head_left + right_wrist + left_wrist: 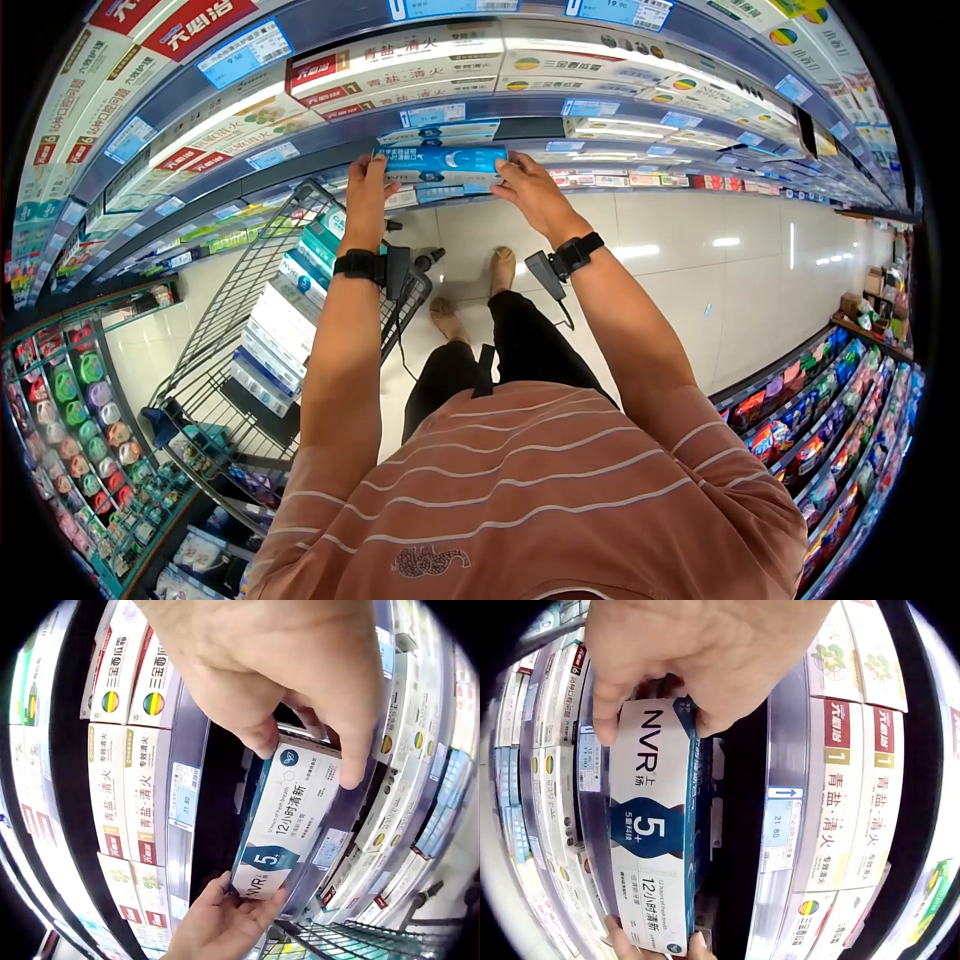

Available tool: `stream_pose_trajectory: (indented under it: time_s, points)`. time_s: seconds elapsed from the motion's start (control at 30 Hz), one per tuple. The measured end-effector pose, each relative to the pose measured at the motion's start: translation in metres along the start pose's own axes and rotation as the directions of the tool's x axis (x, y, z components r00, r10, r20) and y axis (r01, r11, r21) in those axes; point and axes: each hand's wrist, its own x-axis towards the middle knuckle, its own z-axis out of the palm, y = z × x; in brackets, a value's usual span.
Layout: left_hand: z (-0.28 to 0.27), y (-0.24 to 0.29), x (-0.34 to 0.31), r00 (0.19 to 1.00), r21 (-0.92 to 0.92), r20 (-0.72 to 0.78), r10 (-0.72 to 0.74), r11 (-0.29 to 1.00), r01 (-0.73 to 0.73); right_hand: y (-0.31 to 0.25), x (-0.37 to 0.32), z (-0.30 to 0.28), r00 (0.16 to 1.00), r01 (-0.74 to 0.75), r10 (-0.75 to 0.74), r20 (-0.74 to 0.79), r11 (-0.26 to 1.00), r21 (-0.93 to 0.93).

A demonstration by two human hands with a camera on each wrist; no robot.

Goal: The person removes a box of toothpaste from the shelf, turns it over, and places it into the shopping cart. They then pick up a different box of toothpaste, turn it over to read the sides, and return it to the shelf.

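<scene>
Both my hands hold one blue and white toothpaste box [440, 160] lengthwise at the edge of a shelf, in the head view. My left hand [368, 185] pinches its left end, thumb on one side and fingers on the other. At the opposite end, my right hand [540, 195] grips it the same way. The white face with "NVR" and "5+" printing shows in the left wrist view, on the box [646, 772], and in the right wrist view too. A similar blue box [450, 131] lies behind it on the shelf.
Shelves of toothpaste boxes [400, 75] with blue price tags [440, 114] curve across the front. A wire shopping cart [215, 325] stands at my left, carrying stacked white and teal boxes [280, 325]. Racks of colourful packets [810, 430] stand behind at right.
</scene>
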Motion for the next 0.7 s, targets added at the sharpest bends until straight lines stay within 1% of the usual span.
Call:
stream_pose_trajectory:
  time_s: [0.03, 0.13, 0.2, 0.23, 0.3, 0.4, 0.43, 0.5, 0.53, 0.6, 0.63, 0.7]
  points:
    - [0.001, -0.001, 0.004, 1.0, 0.016, 0.002, 0.001, 1.0, -0.001, -0.001, 0.003, -0.001, 1.0, 0.025, -0.025, 0.008, 1.0, -0.009]
    - [0.014, 0.008, 0.004, 0.997, 0.013, -0.075, -0.028, 0.999, 0.029, -0.01, 0.011, -0.005, 0.996, 0.088, -0.087, 0.023, 0.996, -0.027]
    - [0.015, 0.014, 0.006, 0.997, 0.055, -0.039, -0.061, 0.997, 0.063, -0.019, 0.015, -0.004, 0.994, 0.111, -0.11, 0.024, 0.993, -0.033]
    - [0.015, 0.015, 0.007, 0.997, 0.076, -0.022, -0.078, 0.994, 0.079, -0.024, 0.015, -0.003, 0.996, 0.091, -0.091, 0.003, 0.995, -0.052]
    - [0.016, 0.016, 0.01, 0.998, 0.121, -0.028, -0.057, 0.991, 0.06, -0.032, 0.016, 0.0, 0.998, 0.052, -0.055, -0.04, 0.995, -0.089]
    - [0.017, 0.019, 0.013, 0.999, 0.175, -0.025, -0.048, 0.983, 0.052, -0.037, 0.024, 0.001, 0.998, 0.061, -0.064, -0.023, 0.992, -0.112]
    - [0.018, 0.02, 0.013, 0.999, 0.191, -0.021, -0.049, 0.98, 0.052, -0.039, 0.024, 0.004, 0.997, 0.06, -0.064, -0.049, 0.995, -0.083]
    - [0.02, 0.018, 0.016, 0.997, 0.202, -0.067, -0.036, 0.978, 0.049, -0.042, 0.023, 0.01, 0.993, 0.06, -0.062, -0.1, 0.998, -0.025]
    - [0.02, 0.016, 0.018, 0.995, 0.208, -0.091, -0.029, 0.977, 0.047, -0.041, 0.027, 0.008, 0.995, 0.072, -0.075, -0.061, 0.996, -0.051]
    - [0.015, 0.016, 0.023, 1.0, 0.215, -0.006, 0.01, 0.977, -0.009, -0.04, 0.038, 0.003, 0.995, 0.098, -0.096, 0.022, 0.99, -0.103]
    - [0.012, 0.017, 0.025, 0.999, 0.217, 0.037, 0.03, 0.976, -0.037, -0.039, 0.041, 0.002, 0.995, 0.102, -0.101, 0.013, 0.989, -0.103]
    - [0.012, 0.016, 0.031, 0.995, 0.241, 0.05, 0.083, 0.966, -0.092, -0.041, 0.042, 0.004, 0.994, 0.109, -0.111, -0.006, 0.988, -0.105]
